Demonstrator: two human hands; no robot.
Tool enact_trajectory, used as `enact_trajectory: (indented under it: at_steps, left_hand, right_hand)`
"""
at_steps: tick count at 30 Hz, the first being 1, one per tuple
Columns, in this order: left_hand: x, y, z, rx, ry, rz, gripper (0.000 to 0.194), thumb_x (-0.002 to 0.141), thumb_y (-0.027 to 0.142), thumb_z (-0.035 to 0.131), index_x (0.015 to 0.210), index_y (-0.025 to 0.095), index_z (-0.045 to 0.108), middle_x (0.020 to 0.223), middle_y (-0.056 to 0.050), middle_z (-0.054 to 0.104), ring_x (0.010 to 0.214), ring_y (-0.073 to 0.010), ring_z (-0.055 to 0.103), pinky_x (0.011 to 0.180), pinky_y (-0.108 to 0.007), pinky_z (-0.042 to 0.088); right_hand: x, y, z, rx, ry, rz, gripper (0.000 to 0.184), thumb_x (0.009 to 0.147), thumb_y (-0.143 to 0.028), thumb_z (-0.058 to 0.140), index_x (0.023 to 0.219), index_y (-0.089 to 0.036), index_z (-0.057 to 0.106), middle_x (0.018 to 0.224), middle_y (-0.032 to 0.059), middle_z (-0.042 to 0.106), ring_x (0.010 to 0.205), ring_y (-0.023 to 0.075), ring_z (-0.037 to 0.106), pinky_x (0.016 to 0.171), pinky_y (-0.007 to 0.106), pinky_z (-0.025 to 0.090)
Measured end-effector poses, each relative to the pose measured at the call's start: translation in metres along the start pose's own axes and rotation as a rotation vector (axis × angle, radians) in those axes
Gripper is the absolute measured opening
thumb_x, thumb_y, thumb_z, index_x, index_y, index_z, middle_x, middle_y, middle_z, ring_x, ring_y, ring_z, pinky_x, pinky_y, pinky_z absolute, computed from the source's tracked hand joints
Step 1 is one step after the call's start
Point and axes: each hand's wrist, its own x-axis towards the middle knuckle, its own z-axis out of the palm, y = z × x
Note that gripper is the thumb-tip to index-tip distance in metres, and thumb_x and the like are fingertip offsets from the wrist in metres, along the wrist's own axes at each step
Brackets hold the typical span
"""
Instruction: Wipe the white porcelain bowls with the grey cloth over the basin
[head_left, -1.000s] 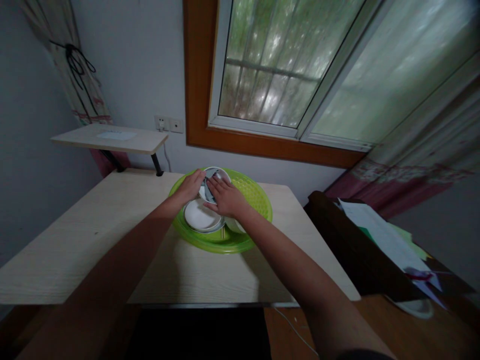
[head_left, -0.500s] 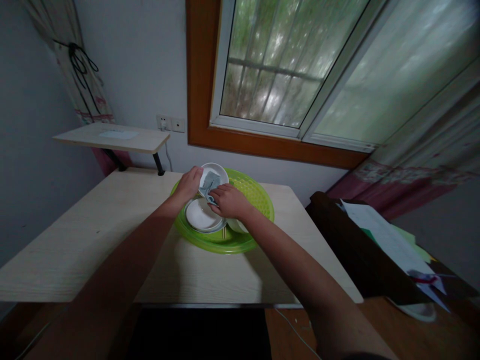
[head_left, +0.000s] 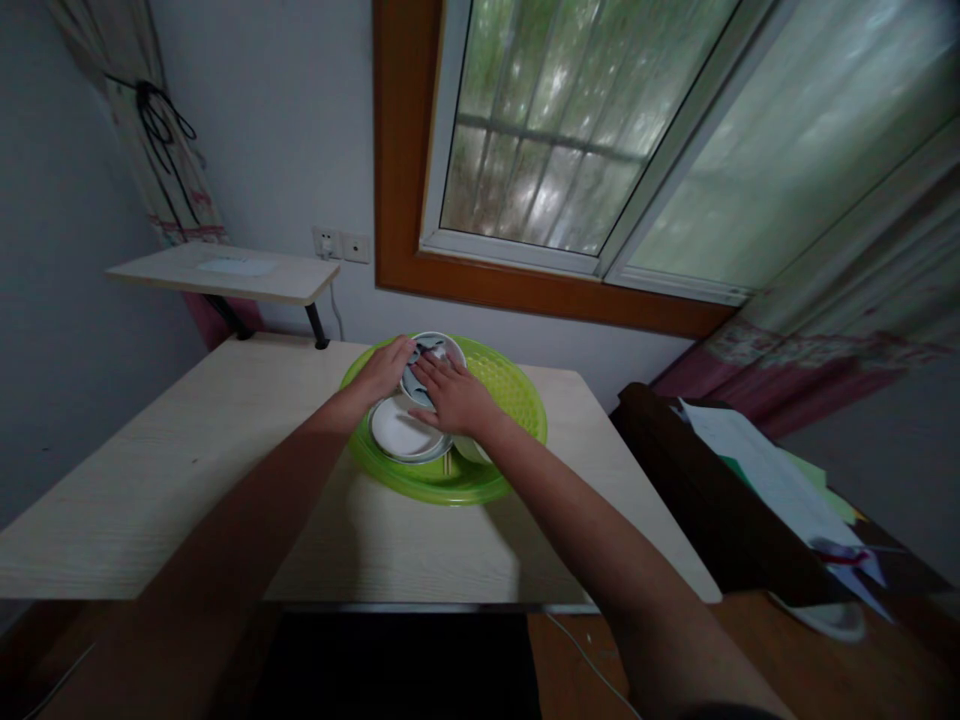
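Note:
A small white bowl point(head_left: 454, 343) is tilted toward me above the back of a round green basket point(head_left: 431, 493). My left hand point(head_left: 381, 370) is closed on the left side of its rim. Inside the bowl lies a grey cloth point(head_left: 415, 386) with dark marks. My right hand point(head_left: 461, 402) rests flat over the cloth, fingers stretched out and slightly apart. Just below both hands, a white dish point(head_left: 401, 430) sits in the basket. Part of a pale bowl point(head_left: 472, 450) shows under my right wrist, and the ends of chopsticks point(head_left: 448, 463) stick out beside it.
The basket stands on a light wooden table point(head_left: 300, 530). A small raised shelf point(head_left: 262, 275) with a sheet of paper is at the back left. Behind are a wall socket point(head_left: 328, 243) and a window point(head_left: 555, 130). Papers point(head_left: 757, 470) lie on a dark surface at right.
The cloth was bunched between my right fingers; now it lies spread in the bowl under my flattened right hand. The bowl has shifted slightly right, my left hand with it.

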Motion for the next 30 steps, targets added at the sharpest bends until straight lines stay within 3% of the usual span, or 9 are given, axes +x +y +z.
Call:
enact_trajectory:
  at_steps: [5, 9, 14, 20, 24, 30]
  left_hand:
    - [-0.001, 0.004, -0.003, -0.028, 0.023, -0.053, 0.042, 0.1, 0.049, 0.03, 0.093, 0.02, 0.06, 0.098, -0.009, 0.068, 0.092, -0.0217, 0.06, 0.09, -0.036, 0.048]
    - [0.0, 0.003, -0.005, -0.021, 0.061, -0.112, 0.045, 0.101, 0.05, 0.028, 0.095, 0.019, 0.061, 0.095, -0.009, 0.067, 0.088, -0.0218, 0.06, 0.087, -0.037, 0.048]
    - [0.003, -0.004, -0.007, -0.024, 0.117, -0.122, 0.045, 0.101, 0.05, 0.028, 0.095, 0.019, 0.06, 0.093, -0.008, 0.066, 0.088, -0.0219, 0.06, 0.088, -0.036, 0.048]
    - [0.005, -0.007, -0.008, -0.057, 0.145, -0.156, 0.044, 0.1, 0.051, 0.027, 0.09, 0.021, 0.058, 0.093, -0.007, 0.066, 0.09, -0.0216, 0.06, 0.09, -0.035, 0.047]
    - [0.005, -0.009, -0.007, -0.044, 0.109, -0.118, 0.044, 0.099, 0.051, 0.028, 0.092, 0.021, 0.059, 0.095, -0.007, 0.067, 0.091, -0.0218, 0.059, 0.091, -0.035, 0.047]
    - [0.004, -0.007, -0.007, -0.021, 0.057, -0.113, 0.045, 0.097, 0.053, 0.03, 0.089, 0.022, 0.06, 0.094, -0.007, 0.068, 0.089, -0.0215, 0.06, 0.091, -0.035, 0.048]
  right_hand:
    - [0.002, 0.0, -0.004, -0.068, 0.038, 0.061, 0.073, 0.099, -0.055, 0.051, 0.149, -0.003, 0.047, 0.153, 0.023, 0.05, 0.145, 0.0352, 0.043, 0.128, 0.054, 0.014]
    - [0.005, -0.005, -0.015, -0.108, 0.0, 0.133, 0.059, 0.099, -0.052, 0.051, 0.131, -0.003, 0.06, 0.136, 0.0253, 0.062, 0.127, 0.0352, 0.056, 0.119, 0.051, 0.031]
    - [0.006, -0.01, -0.024, -0.159, -0.056, 0.129, 0.029, 0.1, -0.038, 0.053, 0.108, -0.012, 0.065, 0.108, 0.0173, 0.069, 0.104, 0.0321, 0.062, 0.096, 0.046, 0.044]
    - [0.006, -0.008, -0.02, -0.129, 0.008, -0.006, 0.025, 0.103, -0.019, 0.043, 0.121, -0.013, 0.06, 0.115, 0.0149, 0.066, 0.099, 0.0268, 0.061, 0.091, 0.043, 0.046]
    - [0.005, -0.006, -0.011, -0.091, -0.022, -0.091, 0.029, 0.104, -0.017, 0.044, 0.128, -0.014, 0.059, 0.118, 0.0128, 0.068, 0.103, 0.0254, 0.063, 0.096, 0.041, 0.048]
    - [0.005, -0.003, 0.0, 0.016, -0.004, -0.108, 0.04, 0.102, -0.018, 0.048, 0.142, -0.018, 0.053, 0.138, 0.0126, 0.063, 0.121, 0.0255, 0.062, 0.109, 0.044, 0.047]
